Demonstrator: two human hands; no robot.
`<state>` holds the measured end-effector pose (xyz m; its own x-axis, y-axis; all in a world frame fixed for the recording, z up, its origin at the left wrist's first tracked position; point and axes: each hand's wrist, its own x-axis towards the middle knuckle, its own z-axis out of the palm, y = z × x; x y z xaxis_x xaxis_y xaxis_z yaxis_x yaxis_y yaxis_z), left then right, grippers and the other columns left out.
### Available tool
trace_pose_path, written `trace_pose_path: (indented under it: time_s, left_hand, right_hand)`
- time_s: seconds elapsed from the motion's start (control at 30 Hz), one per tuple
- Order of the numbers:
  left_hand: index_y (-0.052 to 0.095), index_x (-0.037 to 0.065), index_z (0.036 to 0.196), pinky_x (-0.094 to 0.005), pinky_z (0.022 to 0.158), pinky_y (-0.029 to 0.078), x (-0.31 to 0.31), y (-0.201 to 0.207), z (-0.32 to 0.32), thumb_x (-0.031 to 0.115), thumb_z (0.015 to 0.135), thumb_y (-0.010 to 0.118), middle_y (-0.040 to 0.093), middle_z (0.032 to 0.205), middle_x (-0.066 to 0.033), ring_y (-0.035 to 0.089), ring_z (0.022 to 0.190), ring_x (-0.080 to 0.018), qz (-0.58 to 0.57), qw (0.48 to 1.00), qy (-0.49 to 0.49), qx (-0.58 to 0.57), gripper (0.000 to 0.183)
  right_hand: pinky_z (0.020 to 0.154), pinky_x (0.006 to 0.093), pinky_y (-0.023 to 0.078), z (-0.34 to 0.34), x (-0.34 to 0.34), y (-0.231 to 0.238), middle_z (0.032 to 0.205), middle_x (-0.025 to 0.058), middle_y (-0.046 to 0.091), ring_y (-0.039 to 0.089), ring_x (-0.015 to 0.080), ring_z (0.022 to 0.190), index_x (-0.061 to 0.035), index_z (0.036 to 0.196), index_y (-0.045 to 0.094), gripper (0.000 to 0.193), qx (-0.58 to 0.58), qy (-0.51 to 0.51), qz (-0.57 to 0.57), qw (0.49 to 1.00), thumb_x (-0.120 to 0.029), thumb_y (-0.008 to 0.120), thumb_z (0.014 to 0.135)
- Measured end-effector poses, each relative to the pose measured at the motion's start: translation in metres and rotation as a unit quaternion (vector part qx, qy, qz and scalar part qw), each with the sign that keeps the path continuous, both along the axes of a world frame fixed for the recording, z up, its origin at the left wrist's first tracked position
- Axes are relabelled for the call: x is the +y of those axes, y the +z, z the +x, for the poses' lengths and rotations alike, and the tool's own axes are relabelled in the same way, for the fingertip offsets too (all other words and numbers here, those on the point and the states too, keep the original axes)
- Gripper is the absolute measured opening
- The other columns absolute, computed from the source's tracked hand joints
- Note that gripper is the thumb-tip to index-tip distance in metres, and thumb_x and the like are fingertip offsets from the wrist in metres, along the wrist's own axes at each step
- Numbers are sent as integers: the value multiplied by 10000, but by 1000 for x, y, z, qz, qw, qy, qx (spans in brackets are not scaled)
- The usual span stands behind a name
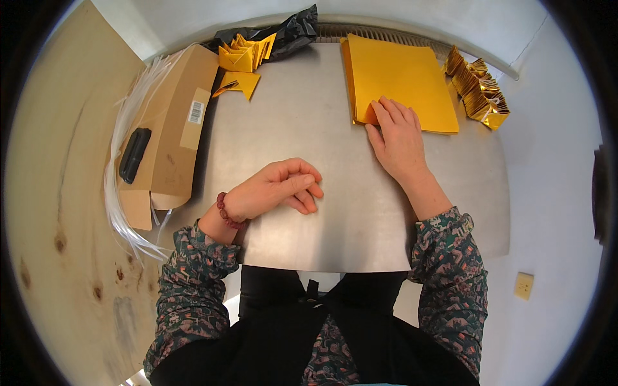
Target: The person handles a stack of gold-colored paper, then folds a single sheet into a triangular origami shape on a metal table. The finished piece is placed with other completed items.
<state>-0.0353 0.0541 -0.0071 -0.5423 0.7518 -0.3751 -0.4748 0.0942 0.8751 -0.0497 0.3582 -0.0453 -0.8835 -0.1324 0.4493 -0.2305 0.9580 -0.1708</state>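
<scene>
While the right hand (399, 145) lay with loosely bent fingers on the near-left corner of the golden paper stack (402, 80), at the far right of the metal table (290, 248), whether it pinched any paper could not be told; the left hand (273, 186) was half-curled and held nothing. The stack looked nearly square, its long axis hard to tell, its near edge facing the person; knotted wood (64, 193) flanked the table's left, a pale wall (547, 174) its right.
</scene>
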Motion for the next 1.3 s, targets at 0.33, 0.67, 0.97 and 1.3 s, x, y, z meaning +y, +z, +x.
trace_pose_path:
  time_s: [0.33, 0.67, 0.97, 1.3]
  left_hand:
    - [591, 1, 1310, -286, 891, 632, 1, -2, 1, 248, 1135, 555, 724, 1162, -103, 754, 977, -153, 15, 1000, -8, 8, 305]
    - [599, -2, 1282, -300, 857, 636, 1, -5, 0, 289, 1122, 589, 713, 1135, -118, 761, 958, -190, 19, 1000, 3, 11, 332]
    - [607, 0, 1309, -271, 873, 640, 4, -6, -1, 253, 1137, 556, 733, 1148, -118, 755, 949, -143, 6, 1000, 0, 25, 311]
    - [600, -1, 1277, -288, 859, 632, 3, -8, -4, 319, 1124, 587, 707, 1137, -123, 756, 962, -181, 10, 1000, -4, 29, 355]
  right_hand:
    - [1118, 473, 444, -7, 13, -1, 1322, 123, 711, 607, 325, 1259, -62, 1266, 700, 310, 35, 43, -34, 998, -223, 664, 1004]
    - [805, 448, 569, -7, 9, 7, 952, 135, 748, 704, 347, 919, -71, 1018, 730, 119, 79, -7, -108, 991, -179, 685, 994]
    - [717, 436, 571, -9, 14, 3, 872, 119, 734, 712, 332, 834, -102, 975, 723, 112, 88, -14, -124, 988, -212, 710, 985]
    - [729, 397, 589, -8, 19, 1, 930, 152, 752, 746, 361, 836, -88, 1050, 658, 113, 91, -14, -242, 966, -145, 730, 984]
